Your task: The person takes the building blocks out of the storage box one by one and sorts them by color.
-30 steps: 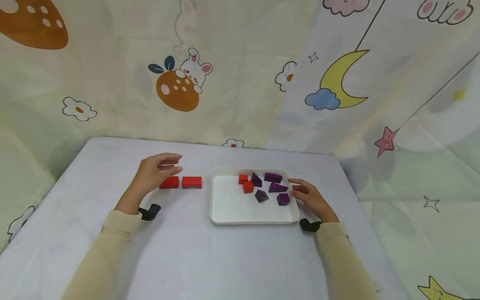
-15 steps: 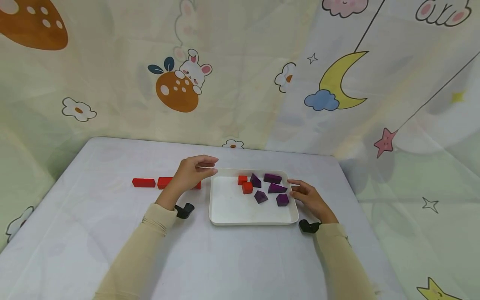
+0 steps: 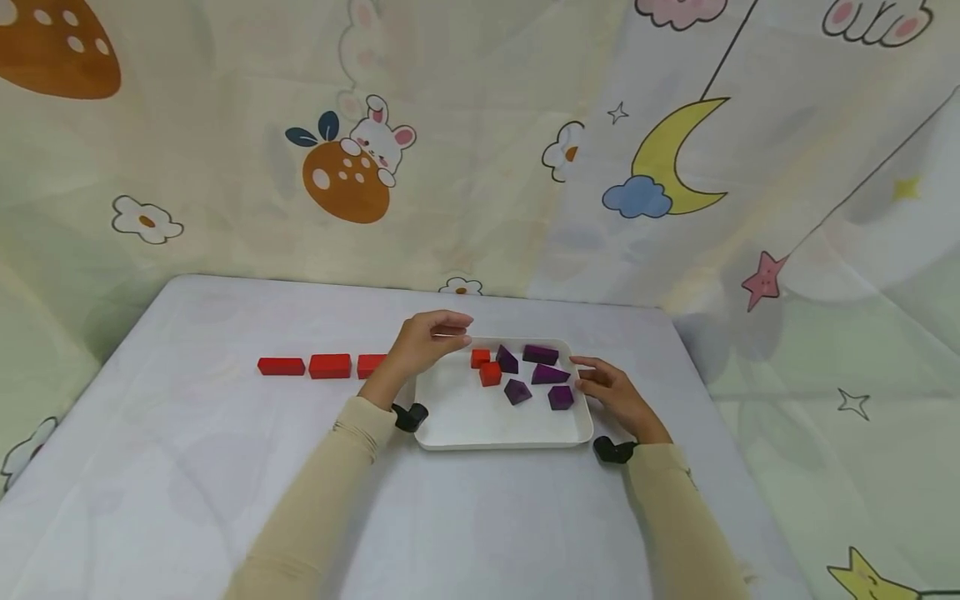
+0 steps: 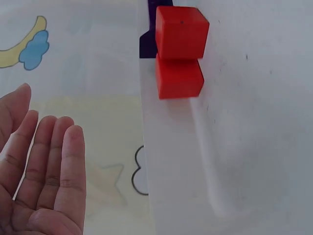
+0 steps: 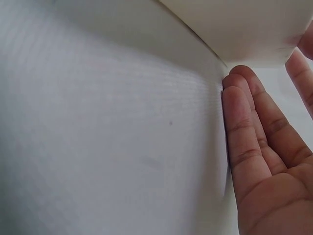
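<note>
My left hand [image 3: 423, 342] hovers over the back left corner of a white tray [image 3: 465, 423], holding nothing; in the left wrist view its fingers [image 4: 72, 156] are extended. Two red cubes [image 3: 491, 374] sit close together in the tray, just right of that hand. Beside them lie several purple blocks of different shapes, among them a long one [image 3: 540, 355] and a wedge [image 3: 550, 375]. At the tray's right edge is my right hand [image 3: 618, 398]. The right wrist view has its straight fingers [image 5: 239, 117] against the tray's outer side, with part of the hand hidden by the wall.
Left of the tray, three red rectangular blocks stand in a row: one at the far left [image 3: 281, 367], a middle one [image 3: 330, 366] and one partly behind my left hand [image 3: 371, 365]. A white cloth [image 3: 480, 517] covers the table. Behind it hangs a printed curtain [image 3: 480, 150].
My left hand has moved right, from above the red rectangular blocks to the tray's back left corner, uncovering the left blocks. The right hand stays at the tray's edge.
</note>
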